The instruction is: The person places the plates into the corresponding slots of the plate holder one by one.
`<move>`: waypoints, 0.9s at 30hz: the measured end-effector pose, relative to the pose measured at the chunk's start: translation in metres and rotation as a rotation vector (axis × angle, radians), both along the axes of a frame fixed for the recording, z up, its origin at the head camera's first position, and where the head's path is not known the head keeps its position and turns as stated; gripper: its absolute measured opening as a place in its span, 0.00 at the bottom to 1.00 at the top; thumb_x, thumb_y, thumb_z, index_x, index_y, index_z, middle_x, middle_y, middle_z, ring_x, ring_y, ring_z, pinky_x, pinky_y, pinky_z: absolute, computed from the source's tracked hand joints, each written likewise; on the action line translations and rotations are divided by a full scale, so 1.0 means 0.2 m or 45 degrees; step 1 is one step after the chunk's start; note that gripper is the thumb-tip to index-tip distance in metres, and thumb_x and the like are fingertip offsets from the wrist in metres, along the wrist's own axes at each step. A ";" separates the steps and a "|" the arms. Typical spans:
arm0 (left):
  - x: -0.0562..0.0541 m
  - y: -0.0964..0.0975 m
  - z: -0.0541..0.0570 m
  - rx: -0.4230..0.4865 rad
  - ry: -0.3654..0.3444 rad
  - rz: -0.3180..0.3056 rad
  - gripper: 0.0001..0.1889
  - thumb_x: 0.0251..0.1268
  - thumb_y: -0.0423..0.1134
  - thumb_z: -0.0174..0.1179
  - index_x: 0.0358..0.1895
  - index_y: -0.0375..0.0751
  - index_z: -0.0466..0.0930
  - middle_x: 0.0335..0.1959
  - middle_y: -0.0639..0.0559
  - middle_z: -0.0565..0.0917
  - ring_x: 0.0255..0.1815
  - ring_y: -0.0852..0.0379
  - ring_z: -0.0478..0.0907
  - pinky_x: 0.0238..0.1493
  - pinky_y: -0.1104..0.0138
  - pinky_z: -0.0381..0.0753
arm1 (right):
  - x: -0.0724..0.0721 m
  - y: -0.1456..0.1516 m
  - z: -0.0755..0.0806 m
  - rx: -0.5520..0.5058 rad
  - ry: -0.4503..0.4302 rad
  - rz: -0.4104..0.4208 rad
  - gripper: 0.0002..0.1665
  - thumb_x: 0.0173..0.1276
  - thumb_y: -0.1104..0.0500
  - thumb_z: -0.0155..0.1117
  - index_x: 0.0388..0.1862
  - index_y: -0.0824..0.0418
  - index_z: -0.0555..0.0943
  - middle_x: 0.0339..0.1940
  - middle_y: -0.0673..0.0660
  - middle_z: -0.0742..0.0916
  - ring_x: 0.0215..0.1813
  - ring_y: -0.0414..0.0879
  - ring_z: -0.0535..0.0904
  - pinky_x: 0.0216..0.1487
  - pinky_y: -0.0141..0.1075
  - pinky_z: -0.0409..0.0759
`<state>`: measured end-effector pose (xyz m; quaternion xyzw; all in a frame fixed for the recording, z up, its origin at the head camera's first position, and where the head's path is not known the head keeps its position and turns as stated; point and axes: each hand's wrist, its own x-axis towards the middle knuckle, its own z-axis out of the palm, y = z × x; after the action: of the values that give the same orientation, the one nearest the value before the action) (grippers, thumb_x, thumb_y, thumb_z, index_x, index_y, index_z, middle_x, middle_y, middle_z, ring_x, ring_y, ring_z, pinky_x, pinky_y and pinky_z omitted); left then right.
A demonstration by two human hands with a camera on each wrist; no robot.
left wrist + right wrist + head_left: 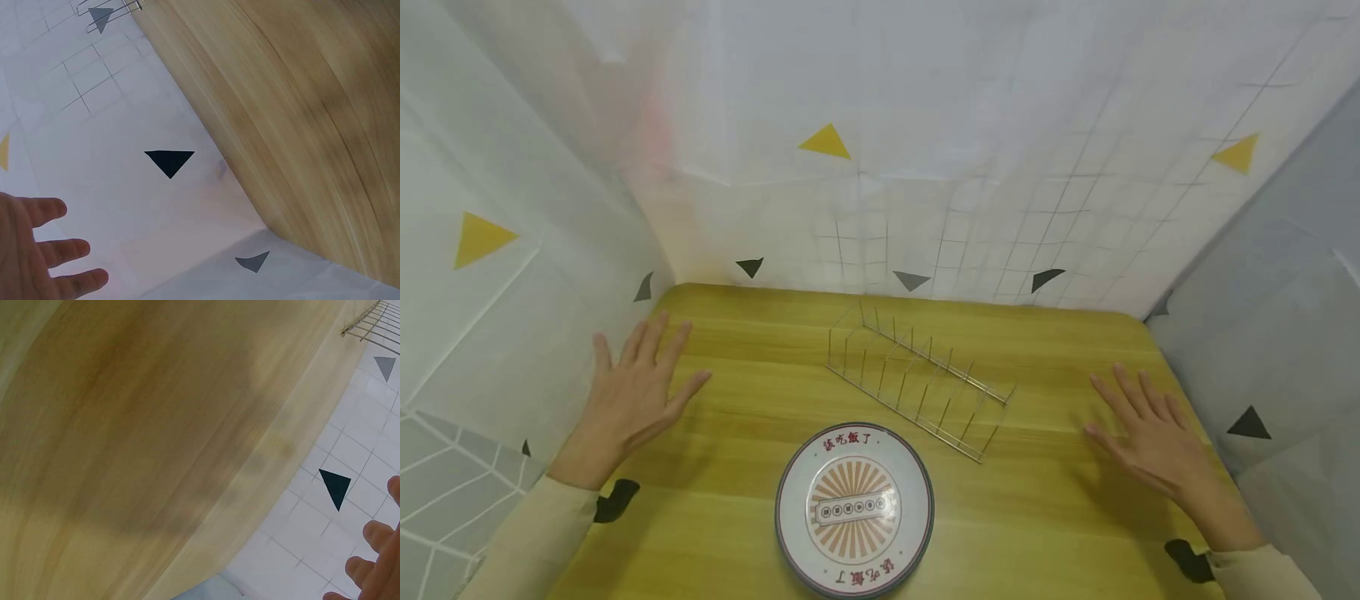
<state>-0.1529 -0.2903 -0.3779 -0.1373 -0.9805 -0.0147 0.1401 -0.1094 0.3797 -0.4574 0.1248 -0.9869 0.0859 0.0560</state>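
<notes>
My left hand (638, 392) is held over the left side of the wooden table (737, 500), fingers spread and nothing in it. On the right side, my right hand (1157, 442) hovers with its fingers extended, also holding nothing. Between them stands a thin metal wire dish rack (917, 383), set at a slant and with bare slots. Nearer to me lies a round white plate (790, 508) with a dark rim, red characters and an orange ray pattern; its edge looks thick, like a stack. In the left wrist view, fingers (65, 252) of the left hand show against the backdrop.
White sheeting (962, 100) with yellow, black and grey triangles rises behind the table. Similar sheets close in the left side (512, 333) and the right side (1285, 317). Wire rack ends appear at the upper edges of both wrist views.
</notes>
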 end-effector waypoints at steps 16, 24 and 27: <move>0.05 0.13 -0.08 0.349 -0.223 -0.239 0.31 0.77 0.52 0.45 0.75 0.38 0.57 0.67 0.35 0.70 0.65 0.34 0.69 0.62 0.39 0.67 | -0.03 -0.20 0.05 -0.288 -0.087 0.106 0.51 0.69 0.43 0.62 0.81 0.49 0.45 0.81 0.63 0.49 0.80 0.67 0.42 0.73 0.67 0.42; 0.10 0.32 -0.19 0.522 -0.627 -0.473 0.33 0.74 0.53 0.51 0.77 0.50 0.55 0.52 0.49 0.78 0.45 0.59 0.77 0.44 0.59 0.79 | -0.14 -0.41 0.02 -0.581 -0.239 0.232 0.62 0.60 0.49 0.73 0.81 0.48 0.41 0.81 0.62 0.49 0.78 0.69 0.46 0.67 0.71 0.53; 0.11 0.36 -0.25 0.573 -0.782 -0.541 0.39 0.69 0.57 0.57 0.77 0.48 0.52 0.45 0.51 0.77 0.38 0.64 0.76 0.40 0.65 0.79 | -0.19 -0.49 0.01 -0.651 -0.249 0.282 0.65 0.57 0.50 0.75 0.81 0.46 0.40 0.81 0.61 0.50 0.77 0.69 0.50 0.67 0.70 0.56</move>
<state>-0.1307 -0.2176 -0.4279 -0.2913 -0.8990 -0.2966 -0.1379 -0.1471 0.2816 -0.4549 0.2049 -0.9142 0.3490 -0.0195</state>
